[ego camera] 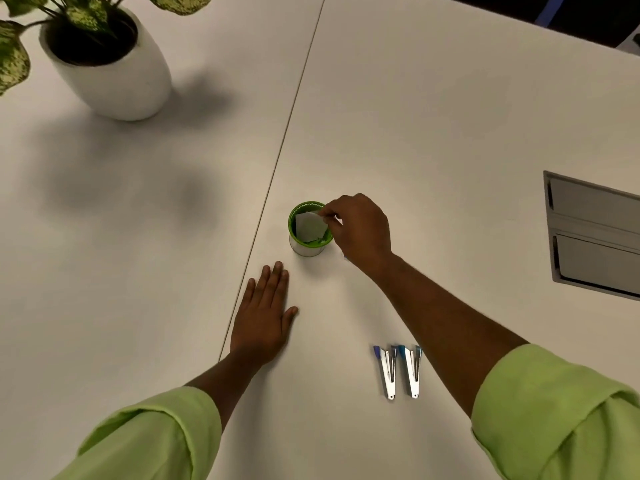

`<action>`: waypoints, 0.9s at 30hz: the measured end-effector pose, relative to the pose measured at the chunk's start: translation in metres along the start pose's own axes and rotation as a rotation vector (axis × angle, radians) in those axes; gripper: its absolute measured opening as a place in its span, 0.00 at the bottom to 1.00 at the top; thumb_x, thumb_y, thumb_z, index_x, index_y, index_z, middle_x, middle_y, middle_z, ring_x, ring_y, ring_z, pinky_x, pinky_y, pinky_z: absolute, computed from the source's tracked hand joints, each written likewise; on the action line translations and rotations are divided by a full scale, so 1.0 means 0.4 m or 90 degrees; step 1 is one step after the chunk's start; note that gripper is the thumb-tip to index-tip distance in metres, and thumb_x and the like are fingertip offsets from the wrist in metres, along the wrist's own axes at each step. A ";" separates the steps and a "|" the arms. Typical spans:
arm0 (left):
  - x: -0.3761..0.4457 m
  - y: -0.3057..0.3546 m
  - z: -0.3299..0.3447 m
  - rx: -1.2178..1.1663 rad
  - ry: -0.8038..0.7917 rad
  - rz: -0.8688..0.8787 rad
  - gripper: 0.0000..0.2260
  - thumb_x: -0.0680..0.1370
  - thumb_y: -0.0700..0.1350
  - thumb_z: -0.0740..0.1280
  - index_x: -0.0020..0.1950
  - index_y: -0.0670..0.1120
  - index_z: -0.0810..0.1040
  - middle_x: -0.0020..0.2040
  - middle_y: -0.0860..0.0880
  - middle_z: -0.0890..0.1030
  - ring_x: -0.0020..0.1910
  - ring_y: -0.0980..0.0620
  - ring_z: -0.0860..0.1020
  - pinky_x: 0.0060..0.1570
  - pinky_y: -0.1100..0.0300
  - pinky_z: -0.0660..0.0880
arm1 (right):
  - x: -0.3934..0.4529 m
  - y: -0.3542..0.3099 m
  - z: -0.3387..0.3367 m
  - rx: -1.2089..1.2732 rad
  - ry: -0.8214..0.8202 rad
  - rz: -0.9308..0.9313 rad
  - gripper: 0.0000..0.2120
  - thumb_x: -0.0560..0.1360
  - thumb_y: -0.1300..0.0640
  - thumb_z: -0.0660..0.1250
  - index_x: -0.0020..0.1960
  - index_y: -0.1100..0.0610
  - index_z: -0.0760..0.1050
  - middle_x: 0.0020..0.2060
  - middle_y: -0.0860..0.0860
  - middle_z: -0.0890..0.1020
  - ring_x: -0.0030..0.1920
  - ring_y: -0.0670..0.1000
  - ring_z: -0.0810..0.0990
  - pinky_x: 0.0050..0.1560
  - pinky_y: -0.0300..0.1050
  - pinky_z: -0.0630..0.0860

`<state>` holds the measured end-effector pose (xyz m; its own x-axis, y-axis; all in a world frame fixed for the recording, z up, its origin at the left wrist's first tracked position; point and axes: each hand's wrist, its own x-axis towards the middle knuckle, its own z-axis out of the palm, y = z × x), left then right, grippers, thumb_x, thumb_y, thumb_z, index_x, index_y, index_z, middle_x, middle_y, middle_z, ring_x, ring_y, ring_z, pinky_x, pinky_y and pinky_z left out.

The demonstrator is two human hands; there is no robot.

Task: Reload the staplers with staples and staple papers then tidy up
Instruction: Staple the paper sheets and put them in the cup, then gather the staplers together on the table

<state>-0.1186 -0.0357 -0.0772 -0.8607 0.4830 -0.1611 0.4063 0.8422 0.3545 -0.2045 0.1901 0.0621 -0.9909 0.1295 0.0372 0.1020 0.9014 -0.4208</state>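
Two staplers [401, 372] lie side by side on the table [415, 133], just inside the right forearm and well back from its hand, their coloured ends pointing away. The right hand [360, 230] is over the far rim of the green cup [308, 242], its fingertips pinching the upper corner of a small piece of paper [310, 227] that stands in the cup. The left hand [265, 317] lies flat on the table just short of the cup, fingers straight and together, holding nothing. Judging by this, the step in hand belongs to the tidying: the paper is either going into the cup or coming out, and I cannot tell which from one view; whether it carries a staple is too small to see. The next move calls for a clean release or lift of the paper without tipping the light cup, which the left hand is near enough to steady. A potted plant [107, 64] stands far beyond the left hand.
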 end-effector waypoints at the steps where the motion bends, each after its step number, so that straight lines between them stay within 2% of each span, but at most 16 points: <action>1: 0.000 0.000 0.003 0.003 0.004 0.000 0.31 0.83 0.59 0.50 0.82 0.48 0.46 0.82 0.51 0.45 0.81 0.49 0.44 0.78 0.51 0.45 | 0.005 -0.001 0.006 -0.017 -0.008 -0.014 0.08 0.78 0.52 0.67 0.53 0.45 0.84 0.46 0.43 0.85 0.51 0.48 0.77 0.43 0.43 0.73; 4: -0.002 0.000 0.007 0.009 0.012 0.003 0.31 0.83 0.58 0.51 0.82 0.47 0.47 0.82 0.50 0.45 0.81 0.49 0.45 0.78 0.50 0.46 | 0.023 -0.010 0.016 -0.057 -0.039 -0.056 0.09 0.77 0.56 0.69 0.53 0.47 0.85 0.44 0.46 0.85 0.51 0.51 0.77 0.44 0.46 0.75; 7: -0.002 -0.004 0.010 0.013 0.010 0.001 0.31 0.83 0.58 0.51 0.82 0.47 0.46 0.82 0.50 0.45 0.81 0.49 0.44 0.78 0.50 0.47 | 0.037 -0.025 0.021 -0.069 -0.022 -0.079 0.09 0.73 0.60 0.72 0.49 0.49 0.87 0.36 0.47 0.80 0.46 0.55 0.78 0.44 0.48 0.76; 10: -0.001 -0.003 0.011 0.005 0.008 0.001 0.31 0.83 0.58 0.50 0.82 0.48 0.46 0.82 0.50 0.45 0.81 0.49 0.45 0.78 0.50 0.46 | 0.049 -0.030 0.028 -0.081 -0.062 -0.093 0.09 0.75 0.58 0.70 0.51 0.48 0.86 0.39 0.49 0.82 0.48 0.53 0.76 0.46 0.48 0.73; 14: -0.001 -0.004 0.008 0.002 0.007 0.001 0.30 0.83 0.58 0.51 0.82 0.48 0.46 0.82 0.51 0.45 0.81 0.49 0.45 0.79 0.51 0.46 | 0.060 -0.032 0.038 -0.081 -0.088 -0.074 0.10 0.76 0.55 0.68 0.54 0.45 0.85 0.45 0.47 0.82 0.50 0.52 0.75 0.44 0.44 0.71; 16: -0.001 -0.004 0.006 0.004 0.003 -0.003 0.31 0.83 0.58 0.50 0.82 0.48 0.46 0.82 0.51 0.45 0.81 0.49 0.45 0.78 0.51 0.46 | 0.055 -0.034 0.036 -0.097 -0.093 -0.077 0.10 0.77 0.56 0.68 0.54 0.45 0.84 0.47 0.46 0.83 0.51 0.51 0.74 0.43 0.45 0.73; 19: 0.000 -0.003 0.003 0.006 -0.008 -0.004 0.31 0.83 0.59 0.50 0.82 0.48 0.46 0.82 0.51 0.45 0.81 0.50 0.44 0.78 0.52 0.45 | 0.036 -0.036 0.022 -0.082 -0.060 -0.069 0.09 0.78 0.56 0.66 0.52 0.48 0.84 0.46 0.45 0.84 0.52 0.51 0.75 0.42 0.49 0.76; 22: 0.001 0.000 -0.006 0.007 -0.029 -0.010 0.31 0.83 0.58 0.50 0.82 0.48 0.45 0.82 0.51 0.44 0.81 0.50 0.42 0.79 0.51 0.45 | 0.003 -0.033 0.003 -0.020 -0.010 -0.025 0.08 0.77 0.55 0.67 0.51 0.48 0.84 0.45 0.44 0.84 0.52 0.50 0.75 0.41 0.46 0.76; 27: -0.009 0.019 -0.041 -0.001 -0.089 -0.022 0.32 0.83 0.60 0.50 0.82 0.46 0.43 0.82 0.49 0.40 0.80 0.50 0.38 0.79 0.51 0.45 | -0.078 -0.005 -0.029 0.040 0.033 0.061 0.06 0.76 0.53 0.67 0.50 0.49 0.82 0.46 0.44 0.83 0.48 0.49 0.79 0.46 0.47 0.77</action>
<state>-0.1173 -0.0351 -0.0590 -0.8228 0.4830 -0.2995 0.3773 0.8584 0.3477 -0.1726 0.1890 0.0724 -0.9710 0.2358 0.0401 0.1882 0.8565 -0.4806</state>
